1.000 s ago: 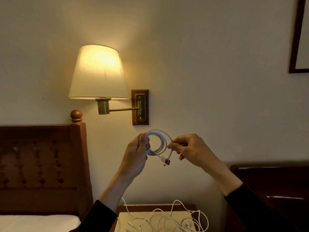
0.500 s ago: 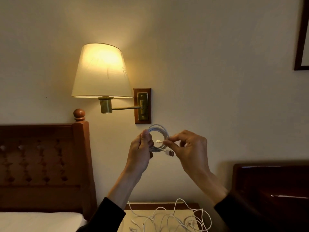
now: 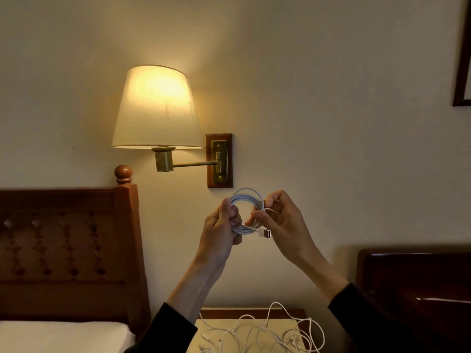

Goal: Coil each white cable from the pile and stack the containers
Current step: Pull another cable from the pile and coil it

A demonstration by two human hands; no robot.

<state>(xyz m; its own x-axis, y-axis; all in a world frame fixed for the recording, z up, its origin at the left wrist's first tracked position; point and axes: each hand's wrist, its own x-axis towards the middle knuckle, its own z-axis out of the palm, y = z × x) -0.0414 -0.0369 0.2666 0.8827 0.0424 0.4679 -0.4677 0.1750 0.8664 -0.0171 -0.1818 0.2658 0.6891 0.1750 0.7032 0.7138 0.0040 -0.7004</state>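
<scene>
Single head view: faces the wall (image 3: 331, 123) level, hands close at lower centre, nightstand (image 3: 254, 313) at bottom edge.

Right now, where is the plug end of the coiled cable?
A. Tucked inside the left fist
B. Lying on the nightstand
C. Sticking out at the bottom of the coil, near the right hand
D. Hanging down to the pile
C: the plug juts from the bottom of the coil, just below the right hand; the left hand grips the coil's other side.

Two bare hands, left (image 3: 221, 233) and right (image 3: 281, 225); both forearms are bare, with dark sleeves (image 3: 356, 309) pushed up below them.
</scene>
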